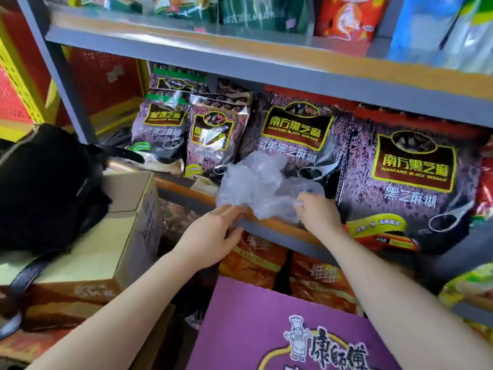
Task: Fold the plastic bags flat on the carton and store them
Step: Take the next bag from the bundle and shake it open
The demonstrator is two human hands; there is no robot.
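At the shelf edge (pixel 269 225), both hands pinch a crumpled clear plastic bag (pixel 256 185): the left hand (pixel 213 233) holds its lower left corner, the right hand (pixel 317 209) its right side. The bag is unfolded, above and beyond the purple carton (pixel 266 316); folding and storing seem still ahead. Both forearms reach up and forward from the carton.
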